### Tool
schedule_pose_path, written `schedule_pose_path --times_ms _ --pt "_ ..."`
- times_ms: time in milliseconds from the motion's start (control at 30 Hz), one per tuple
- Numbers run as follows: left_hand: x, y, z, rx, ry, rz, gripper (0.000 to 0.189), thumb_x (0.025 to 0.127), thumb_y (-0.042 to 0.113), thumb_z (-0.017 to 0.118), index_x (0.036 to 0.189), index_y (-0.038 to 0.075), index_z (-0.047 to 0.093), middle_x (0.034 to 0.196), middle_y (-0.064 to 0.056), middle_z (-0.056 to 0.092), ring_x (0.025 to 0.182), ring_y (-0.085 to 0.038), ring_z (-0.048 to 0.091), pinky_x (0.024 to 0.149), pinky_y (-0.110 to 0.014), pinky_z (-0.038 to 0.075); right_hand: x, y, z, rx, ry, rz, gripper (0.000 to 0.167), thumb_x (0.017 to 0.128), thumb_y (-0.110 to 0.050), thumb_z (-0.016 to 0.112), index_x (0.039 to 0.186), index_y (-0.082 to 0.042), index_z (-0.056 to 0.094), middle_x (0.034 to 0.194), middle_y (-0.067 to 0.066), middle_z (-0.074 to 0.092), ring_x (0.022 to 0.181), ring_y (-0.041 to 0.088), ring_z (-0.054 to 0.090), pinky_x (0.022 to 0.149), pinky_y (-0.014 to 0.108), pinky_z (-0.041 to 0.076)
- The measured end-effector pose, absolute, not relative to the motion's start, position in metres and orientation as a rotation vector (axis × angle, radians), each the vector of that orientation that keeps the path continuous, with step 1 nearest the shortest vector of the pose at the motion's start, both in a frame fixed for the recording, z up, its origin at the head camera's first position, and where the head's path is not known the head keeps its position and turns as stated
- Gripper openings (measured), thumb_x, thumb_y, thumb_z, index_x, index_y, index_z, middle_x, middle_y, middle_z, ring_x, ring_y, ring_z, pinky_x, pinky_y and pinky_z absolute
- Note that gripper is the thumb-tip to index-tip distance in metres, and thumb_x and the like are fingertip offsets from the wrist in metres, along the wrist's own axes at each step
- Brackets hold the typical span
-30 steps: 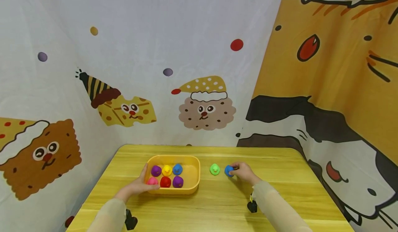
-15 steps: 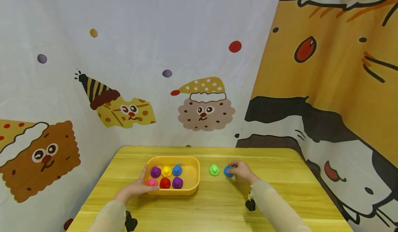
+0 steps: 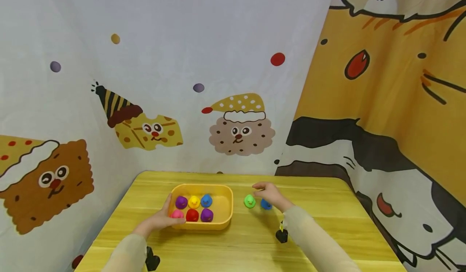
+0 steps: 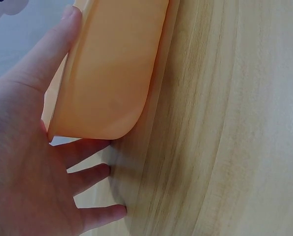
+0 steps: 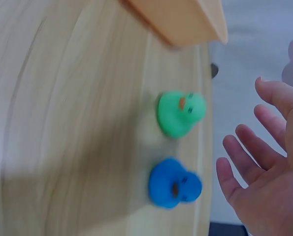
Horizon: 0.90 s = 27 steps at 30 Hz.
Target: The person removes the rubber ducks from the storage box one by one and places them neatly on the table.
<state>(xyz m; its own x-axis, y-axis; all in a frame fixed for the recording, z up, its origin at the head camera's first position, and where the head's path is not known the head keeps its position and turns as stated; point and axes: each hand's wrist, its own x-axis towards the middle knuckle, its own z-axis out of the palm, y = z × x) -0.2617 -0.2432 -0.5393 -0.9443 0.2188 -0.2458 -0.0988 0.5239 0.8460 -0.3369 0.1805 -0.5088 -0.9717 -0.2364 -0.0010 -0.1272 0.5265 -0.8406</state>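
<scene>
At the left end of a yellow plastic basket (image 3: 231, 209), my left hand (image 3: 159, 220) rests with its thumb along the near rim. In the left wrist view the fingers of that hand (image 4: 25, 147) are spread and nearly straight around the corner. My right hand (image 3: 274, 196) hovers over the table with nothing in it, fingers loosely extended. Below it sit a green rubber duck (image 3: 249, 201) and a blue rubber duck (image 3: 265, 205), side by side right of the basket. The right wrist view shows the green duck (image 5: 178, 114) and blue duck (image 5: 167, 183) apart from the hand (image 5: 274, 160).
Inside the basket, a purple duck (image 3: 181, 202), a yellow duck (image 3: 194, 202) and a blue duck (image 3: 206, 200) form the far row. Pink (image 3: 177, 214), red and purple toys form the near row. A printed curtain (image 3: 233, 33) hangs behind the wooden table (image 3: 218, 251).
My right hand has let go of the blue duck, lifted, and shifted left toward the green duck. The blue duck stays on the table. My left hand keeps its place at the basket.
</scene>
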Motion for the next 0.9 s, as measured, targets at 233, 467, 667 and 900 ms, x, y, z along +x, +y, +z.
schedule_pose_path --times_ms 233,467,667,900 --pt "-0.255 -0.241 -0.531 0.109 2.449 1.375 0.126 0.080 0.041 0.078 0.150 0.003 -0.019 0.153 -0.038 -0.003 0.135 -0.060 0.010 0.107 -0.069 0.010 -0.340 0.156 -0.499 -0.454 2.539 -1.432 0.040 0.088 -0.021 0.072 0.122 -0.002 0.064 0.123 0.015 0.063 0.109 0.029 0.059 0.091 0.045 0.049" --pt "-0.259 -0.243 -0.539 0.112 2.477 1.340 0.125 0.080 0.043 0.077 0.151 0.003 -0.018 0.152 -0.038 -0.002 0.135 -0.060 0.012 0.106 -0.070 0.012 -0.343 0.135 -0.494 -0.522 2.414 -1.440 0.044 0.088 -0.024 0.073 0.125 -0.003 0.063 0.125 0.014 0.062 0.107 0.025 0.061 0.091 0.048 0.049" --pt "-0.257 -0.241 -0.536 0.104 2.474 1.351 0.126 0.079 0.044 0.078 0.151 0.004 -0.018 0.152 -0.039 0.000 0.134 -0.060 0.013 0.107 -0.069 0.013 -0.339 0.110 -0.485 -0.571 2.355 -1.411 0.041 0.089 -0.022 0.072 0.124 -0.004 0.063 0.125 0.017 0.062 0.105 0.023 0.061 0.091 0.052 0.049" --pt "-0.253 -0.237 -0.524 0.120 2.512 1.292 0.125 0.080 0.044 0.077 0.150 -0.001 -0.017 0.150 -0.042 0.002 0.131 -0.063 0.018 0.105 -0.070 0.017 -0.342 0.089 -0.484 -0.643 2.269 -1.355 0.038 0.088 -0.018 0.072 0.122 -0.004 0.065 0.125 0.017 0.062 0.105 0.021 0.062 0.088 0.048 0.050"
